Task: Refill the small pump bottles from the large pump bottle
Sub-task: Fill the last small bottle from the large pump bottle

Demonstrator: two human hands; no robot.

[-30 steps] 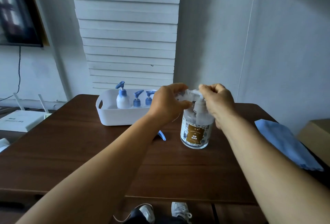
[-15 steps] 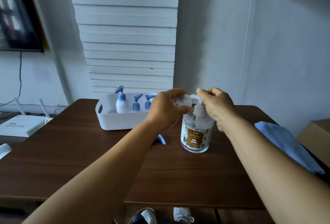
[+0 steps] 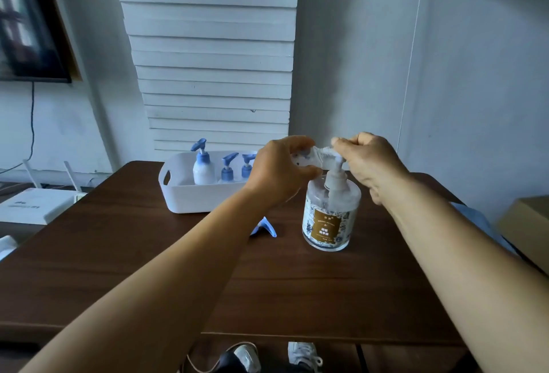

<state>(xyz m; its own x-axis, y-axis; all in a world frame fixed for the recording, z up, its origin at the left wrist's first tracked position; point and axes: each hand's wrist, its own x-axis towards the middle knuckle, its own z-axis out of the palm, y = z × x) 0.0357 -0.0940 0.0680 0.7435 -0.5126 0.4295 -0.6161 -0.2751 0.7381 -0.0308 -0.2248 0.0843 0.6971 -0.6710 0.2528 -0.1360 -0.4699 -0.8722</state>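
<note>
Three small pump bottles [image 3: 203,164] with blue heads stand upright in a white plastic tub [image 3: 190,194] at the back of my dark wooden table [image 3: 118,253]; the tallest holds white liquid. One large clear bottle [image 3: 329,218] stands upright in front of me, just right of the tub, with a brown label framed in blue-and-white pattern; its writing is too small for me to read. My left hand [image 3: 279,170] curls its fingers around a small clear bottle [image 3: 312,158], lying sideways at the large pump's spout. My right hand [image 3: 368,161] pinches the pump head, fingers pressed together. One loose blue pump top [image 3: 264,227] lies on the table beside my left forearm.
</note>
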